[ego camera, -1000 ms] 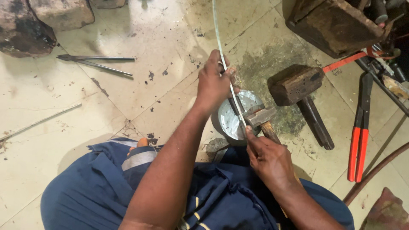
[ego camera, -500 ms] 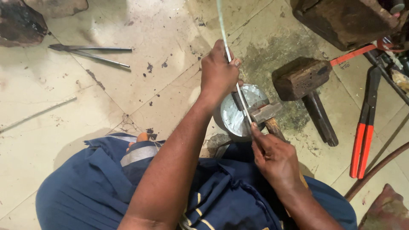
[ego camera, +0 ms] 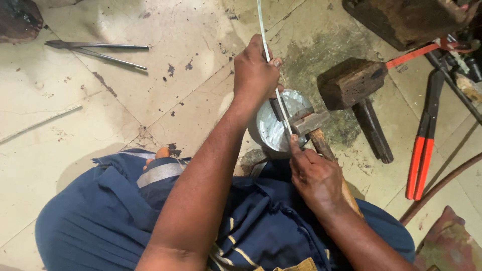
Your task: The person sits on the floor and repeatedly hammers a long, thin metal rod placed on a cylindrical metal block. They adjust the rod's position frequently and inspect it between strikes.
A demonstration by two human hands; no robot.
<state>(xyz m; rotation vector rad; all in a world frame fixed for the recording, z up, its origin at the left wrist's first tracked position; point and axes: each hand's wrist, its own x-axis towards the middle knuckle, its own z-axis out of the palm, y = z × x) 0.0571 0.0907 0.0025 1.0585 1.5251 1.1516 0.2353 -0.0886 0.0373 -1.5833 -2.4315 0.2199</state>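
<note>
Open tiled floor (ego camera: 165,90) spreads from nine to eleven o'clock of the hands, broken only by thin tongs (ego camera: 98,51). A wooden mallet (ego camera: 354,88) blocks two o'clock; red-handled cutters (ego camera: 424,145) and a hose (ego camera: 442,185) crowd three to four.

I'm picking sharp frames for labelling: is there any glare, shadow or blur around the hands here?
Head view: the round shiny metal block glares pale; the thin pale metal strip also shines; left hand and right hand look sharp; soft shadow falls on the stained floor tiles by the knee; corners bend slightly.
</note>
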